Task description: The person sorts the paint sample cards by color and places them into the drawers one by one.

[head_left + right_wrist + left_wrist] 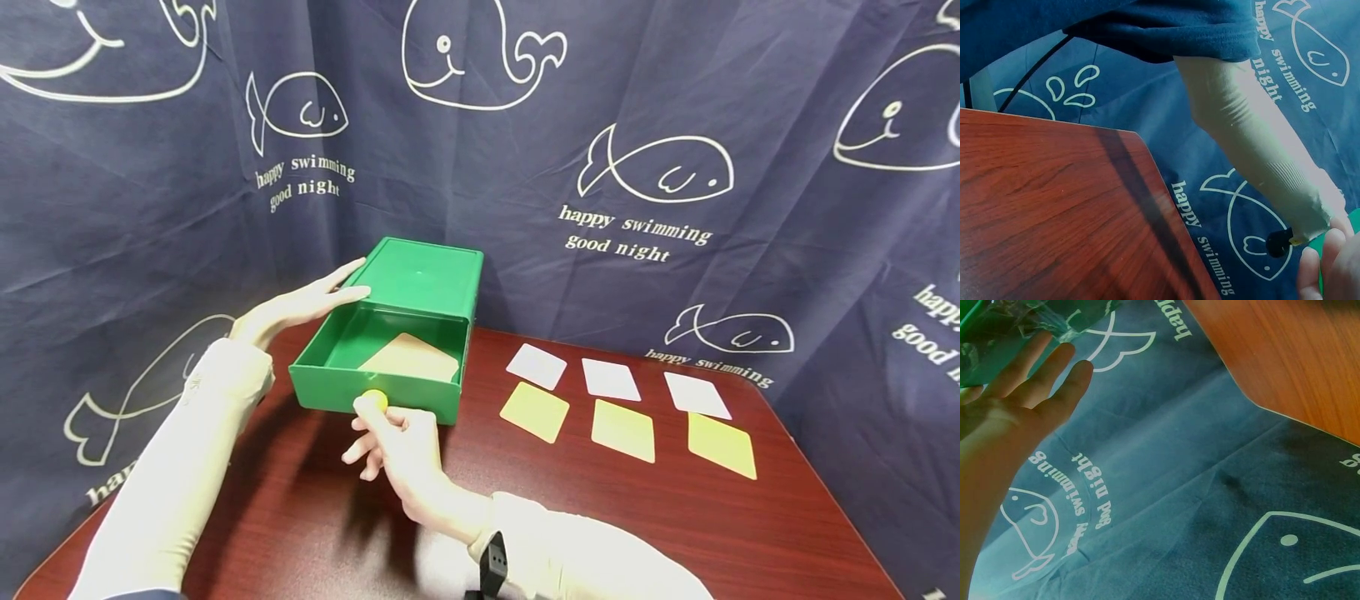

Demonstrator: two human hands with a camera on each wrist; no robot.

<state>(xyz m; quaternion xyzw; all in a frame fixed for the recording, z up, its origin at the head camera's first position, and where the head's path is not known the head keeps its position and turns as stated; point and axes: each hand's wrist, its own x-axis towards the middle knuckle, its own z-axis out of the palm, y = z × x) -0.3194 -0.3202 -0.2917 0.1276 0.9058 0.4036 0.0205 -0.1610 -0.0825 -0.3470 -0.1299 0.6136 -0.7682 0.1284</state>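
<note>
A green box (pixel 423 271) stands toward the back left of the table, its drawer (pixel 375 392) pulled out toward me. Inside the drawer lies a tan card (pixel 414 358). My right hand (pixel 408 446) pinches the yellow knob (pixel 377 398) on the drawer's front between thumb and finger. My left hand (pixel 300 304) rests against the box's left side and top edge, fingers straight. In the left wrist view, the left hand's spread fingers (pixel 1041 381) lie along the box's green side. Only some right-hand fingers (pixel 1329 262) show at the right wrist view's corner.
Right of the box, three white cards (pixel 536 367) lie in a row at the back, with three yellow cards (pixel 622 429) in front of them. They rest on a reddish-brown table (pixel 600 517). A dark blue curtain (pixel 510 167) with whale and fish drawings hangs close behind.
</note>
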